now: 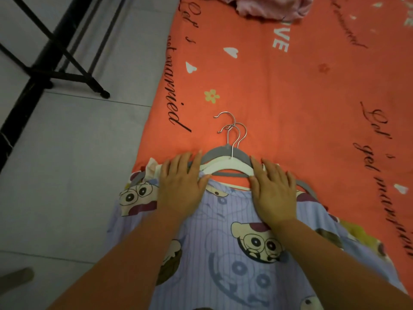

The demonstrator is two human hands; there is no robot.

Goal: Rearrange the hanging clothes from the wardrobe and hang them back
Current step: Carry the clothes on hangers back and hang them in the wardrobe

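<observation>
Two bare forearms, bare to the frame's edge; left hand (181, 186), right hand (273, 193), bare fingers

The bed (312, 70), under an orange printed sheet (257, 90), carried a stack of clothes (214, 231) on hangers (225, 153) at its near edge and a crumpled pink garment (272, 7) at the far end.

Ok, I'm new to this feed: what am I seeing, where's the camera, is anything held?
No machine here: one camera worn on a person's head looks down at their bare hands. The left hand and right hand lie flat, fingers straight, on a purple cartoon-print garment and its stacked hangers, three metal hooks showing. Nothing is gripped. Everything lies on an orange printed sheet. A pink cloth lies farther off; a black frame stands on the floor at the left.
</observation>
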